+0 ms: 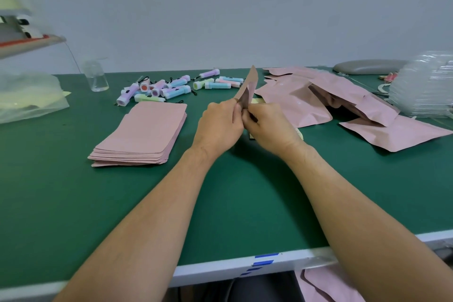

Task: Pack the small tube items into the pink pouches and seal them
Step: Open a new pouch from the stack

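Note:
Over the middle of the green table (pixel 73 203), my left hand (pixel 219 125) and my right hand (pixel 268 127) both pinch the near end of one pink pouch (pixel 248 86). It stands on edge and points away from me. Whether it holds anything I cannot see. Several pastel tube items (pixel 176 87) with black cords lie scattered at the back centre. A neat stack of flat pink pouches (pixel 144 135) sits left of my hands. To the right lies a loose heap of puffed pink pouches (pixel 331 100).
A clear glass bottle (pixel 96 77) stands at the back left beside a plastic bag (pixel 27 98). A stack of clear plastic trays (pixel 426 86) and a grey pad (pixel 367 66) sit at the back right. More pink pouches (pixel 328 284) lie below the table's front edge.

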### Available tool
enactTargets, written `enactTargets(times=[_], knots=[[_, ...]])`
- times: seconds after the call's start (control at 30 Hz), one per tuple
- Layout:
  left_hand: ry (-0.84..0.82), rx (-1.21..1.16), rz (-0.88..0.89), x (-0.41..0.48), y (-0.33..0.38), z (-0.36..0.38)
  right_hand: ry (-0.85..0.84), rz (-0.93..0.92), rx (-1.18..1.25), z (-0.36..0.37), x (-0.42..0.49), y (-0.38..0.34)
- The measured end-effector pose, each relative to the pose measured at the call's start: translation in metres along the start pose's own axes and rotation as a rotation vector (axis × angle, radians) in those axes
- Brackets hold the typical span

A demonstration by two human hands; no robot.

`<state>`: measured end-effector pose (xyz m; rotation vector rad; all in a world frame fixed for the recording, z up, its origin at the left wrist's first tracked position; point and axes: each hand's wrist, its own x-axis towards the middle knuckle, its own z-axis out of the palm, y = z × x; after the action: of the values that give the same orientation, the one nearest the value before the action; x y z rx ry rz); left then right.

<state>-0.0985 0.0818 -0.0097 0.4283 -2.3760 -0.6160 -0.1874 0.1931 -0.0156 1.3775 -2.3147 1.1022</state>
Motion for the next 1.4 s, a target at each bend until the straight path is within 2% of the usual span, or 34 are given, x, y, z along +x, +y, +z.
enactTargets(times=[0.1,0.2,0.33,0.53,0.6,0.7,0.8,0.9,1.0,1.2,1.3,1.4], knots=[[0.044,-0.054,-0.005,-0.002,0.005,0.003,0.047,0.024,0.045,-0.002,0.000,-0.001],[0.061,-0.110,0.070,-0.002,0.007,0.000,0.076,0.037,0.100,-0.004,-0.002,0.002],[-0.003,0.093,0.104,-0.005,0.007,0.003,0.054,0.084,0.130,0.000,-0.007,0.006],[0.035,0.231,-0.016,0.003,-0.006,-0.002,0.099,0.171,0.271,0.013,-0.004,-0.008],[0.118,0.309,-0.016,0.005,-0.013,-0.005,0.145,0.213,0.308,0.015,-0.003,-0.012],[0.287,0.324,0.041,0.003,-0.008,-0.007,0.262,0.276,0.219,0.012,0.000,-0.012],[0.202,0.282,0.190,0.000,0.001,-0.002,0.317,0.268,0.162,0.005,-0.002,-0.012],[0.117,0.201,0.228,-0.001,0.008,-0.001,0.241,0.354,0.171,-0.003,-0.003,-0.009],[0.135,0.210,0.218,-0.004,0.015,-0.001,0.173,0.423,0.065,-0.006,-0.003,0.004],[0.054,0.299,0.069,-0.005,0.016,0.007,0.136,0.315,0.025,0.000,-0.001,0.002],[0.082,0.350,0.023,-0.003,0.012,0.003,0.105,0.332,-0.058,0.006,-0.002,0.000],[0.202,0.281,-0.017,0.000,0.007,-0.007,0.034,0.389,-0.222,0.007,-0.001,0.002]])
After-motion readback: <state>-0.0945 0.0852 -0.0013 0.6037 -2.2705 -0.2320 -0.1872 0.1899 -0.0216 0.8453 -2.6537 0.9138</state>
